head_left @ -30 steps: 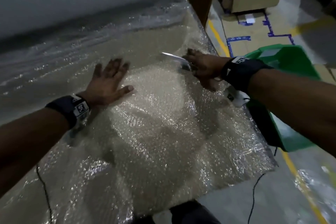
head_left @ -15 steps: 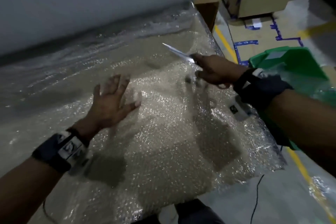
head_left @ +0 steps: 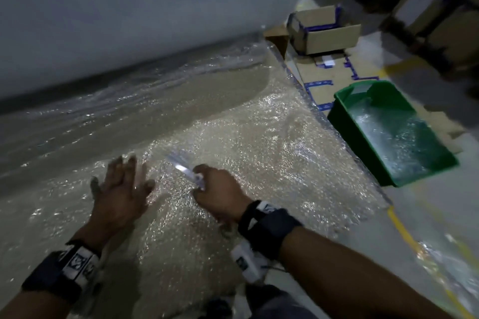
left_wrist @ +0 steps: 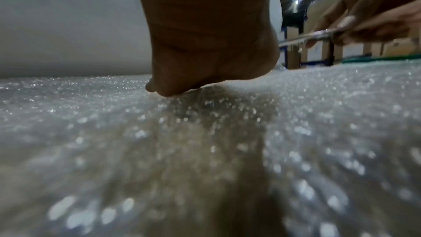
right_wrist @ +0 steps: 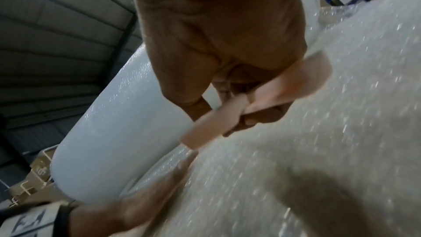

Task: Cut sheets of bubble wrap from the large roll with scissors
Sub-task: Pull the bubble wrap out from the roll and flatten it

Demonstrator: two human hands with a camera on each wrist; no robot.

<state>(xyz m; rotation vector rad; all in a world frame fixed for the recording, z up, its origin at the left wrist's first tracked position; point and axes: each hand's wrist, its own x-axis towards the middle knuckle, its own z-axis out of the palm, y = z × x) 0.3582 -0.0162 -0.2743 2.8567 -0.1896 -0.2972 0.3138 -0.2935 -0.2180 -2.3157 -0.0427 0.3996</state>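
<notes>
We see the large roll [head_left: 129, 8] lying across the top of the head view, its long axis running from 9 toward 3 o'clock. Bubble wrap [head_left: 259, 137] spreads from it over the floor toward us. At 3 o'clock sits a green bin [head_left: 388, 127]; a cardboard box [head_left: 324, 31] lies at 1 o'clock. Our left hand [head_left: 119, 189] is flat on the wrap, fingers straight and spread. Our right hand [head_left: 220, 194], just beside it, grips the scissors [head_left: 185, 169], blurred blades pointing toward 10 o'clock.
</notes>
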